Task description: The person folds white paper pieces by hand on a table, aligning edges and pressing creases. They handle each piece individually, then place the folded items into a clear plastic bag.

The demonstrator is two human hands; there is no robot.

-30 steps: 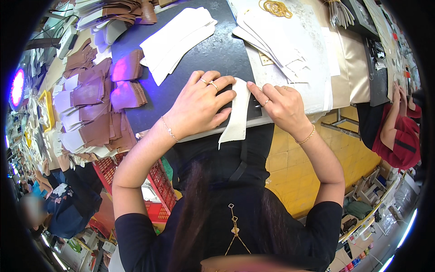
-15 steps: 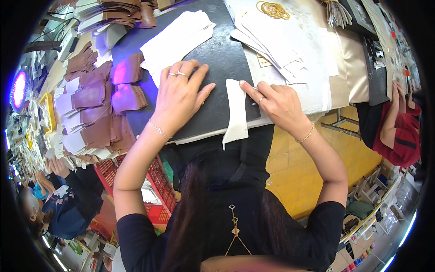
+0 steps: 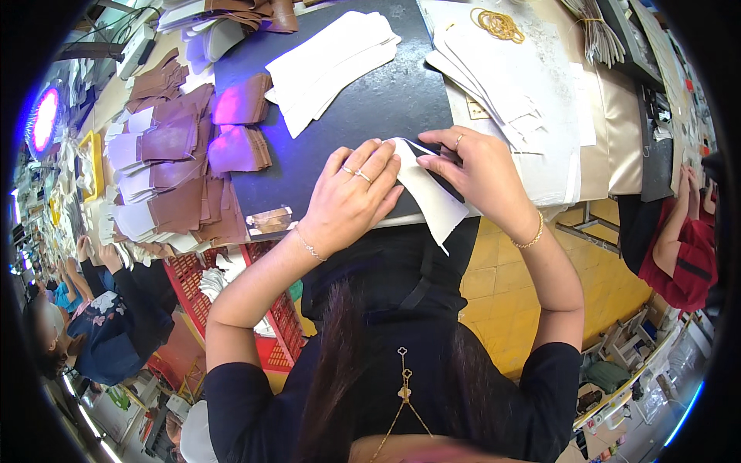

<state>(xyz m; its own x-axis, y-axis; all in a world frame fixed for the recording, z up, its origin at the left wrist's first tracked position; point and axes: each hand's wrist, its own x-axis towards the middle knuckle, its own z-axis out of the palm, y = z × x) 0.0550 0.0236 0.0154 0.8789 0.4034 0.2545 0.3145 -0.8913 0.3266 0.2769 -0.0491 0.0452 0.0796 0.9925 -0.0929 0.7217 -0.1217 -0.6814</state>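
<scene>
We see the left hand spread low, thumb apart, presumably steadying the white piece just right of its fingers; we cannot tell whether the right hand has fingers clamped on the edge.

Workshop with piles of brown cutouts
</scene>
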